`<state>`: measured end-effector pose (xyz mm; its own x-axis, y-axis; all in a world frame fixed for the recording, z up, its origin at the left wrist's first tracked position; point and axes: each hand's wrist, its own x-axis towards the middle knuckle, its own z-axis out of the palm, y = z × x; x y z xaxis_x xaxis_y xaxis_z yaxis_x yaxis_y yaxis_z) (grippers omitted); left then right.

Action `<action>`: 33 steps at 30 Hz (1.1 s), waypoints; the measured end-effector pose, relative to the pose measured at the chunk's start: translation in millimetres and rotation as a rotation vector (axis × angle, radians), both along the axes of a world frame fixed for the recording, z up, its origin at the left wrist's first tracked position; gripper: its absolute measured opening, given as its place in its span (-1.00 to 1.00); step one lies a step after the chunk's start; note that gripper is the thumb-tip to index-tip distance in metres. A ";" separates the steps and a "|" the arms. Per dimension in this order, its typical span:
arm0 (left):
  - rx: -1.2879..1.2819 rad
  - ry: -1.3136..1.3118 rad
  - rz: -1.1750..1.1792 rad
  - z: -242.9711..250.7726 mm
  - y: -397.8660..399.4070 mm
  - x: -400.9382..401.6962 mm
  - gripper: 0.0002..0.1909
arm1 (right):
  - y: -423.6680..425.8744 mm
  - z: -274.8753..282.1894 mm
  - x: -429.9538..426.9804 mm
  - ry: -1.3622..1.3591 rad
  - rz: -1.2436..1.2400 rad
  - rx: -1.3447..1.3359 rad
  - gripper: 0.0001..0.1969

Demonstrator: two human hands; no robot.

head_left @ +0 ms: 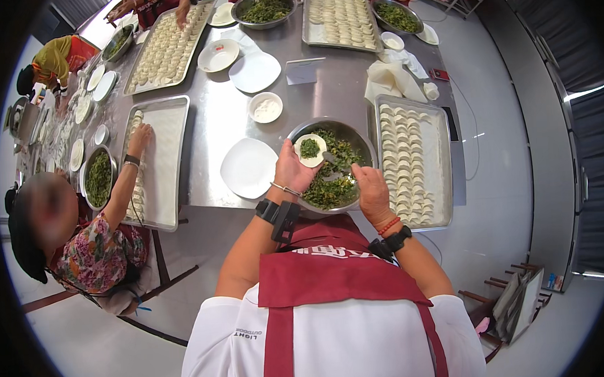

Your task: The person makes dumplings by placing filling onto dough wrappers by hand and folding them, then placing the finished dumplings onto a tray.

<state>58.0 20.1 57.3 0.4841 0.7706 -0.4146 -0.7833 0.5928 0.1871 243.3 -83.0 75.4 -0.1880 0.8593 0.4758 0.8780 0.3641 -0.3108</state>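
Observation:
My left hand (292, 168) holds up a round dumpling wrapper (317, 160) over the left side of a steel mixing bowl. A mound of chopped green filling (309, 148) sits in the middle of the wrapper. In my right hand (374, 190) is a spoon, its small dark head (328, 157) close to the wrapper's right edge. More chopped green and yellow filling (327, 192) lies in the steel bowl (368, 147), with some of the bowl's bottom showing. Just right of the bowl, a metal tray (439, 182) bears rows of folded dumplings (403, 159).
Left of the bowl is a white square plate (249, 168), with a small bowl of white powder (265, 107) beyond. A co-worker's hand (140, 137) reaches over another dumpling tray (159, 164). Crumpled cloth (391, 81) lies behind my tray. Further trays stand across the table.

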 end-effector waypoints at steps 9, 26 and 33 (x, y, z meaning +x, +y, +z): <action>0.080 0.087 -0.077 -7.8 -11.8 0.6 -0.50 | 23.1 15.2 -11.9 1.183 -0.028 -0.881 -0.72; -0.021 0.092 -0.089 -14.6 -25.7 3.0 -0.50 | 16.8 18.0 4.4 0.543 -0.035 -0.682 -0.77; 0.014 0.006 -0.109 -23.7 -27.0 1.9 -0.51 | 15.5 32.3 -2.3 0.179 -0.054 -0.544 -0.80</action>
